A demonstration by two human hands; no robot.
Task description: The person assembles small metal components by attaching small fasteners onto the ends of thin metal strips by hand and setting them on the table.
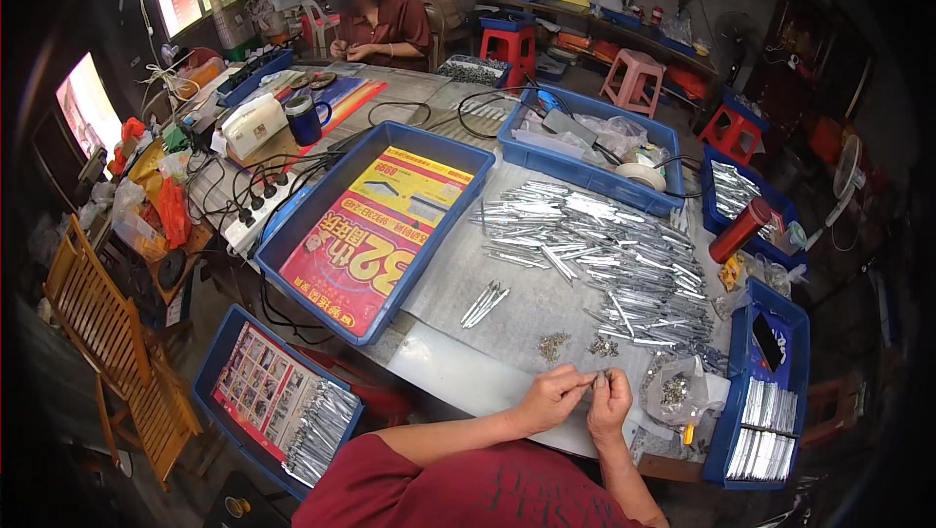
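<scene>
My left hand (552, 399) and my right hand (609, 401) meet at the table's near edge, fingertips pinched together. Whatever lies between them is too small to make out. Just beyond my hands sit two little heaps of tiny metal parts, one brassy (554, 345) and one darker (604, 346). A clear plastic bag (675, 390) of small metal parts is beside my right hand. Farther off spreads a large pile of slim silvery metal strips (634, 270). A few similar strips (485, 305) lie apart, left of that pile.
A blue tray (374, 333) lined with a printed sheet stands left. Another blue tray (353, 418) holds strips at lower left. At right, a blue tray (717, 430) holds strips and a phone (768, 341). A red flask (739, 231) stands behind. Two people work farther back.
</scene>
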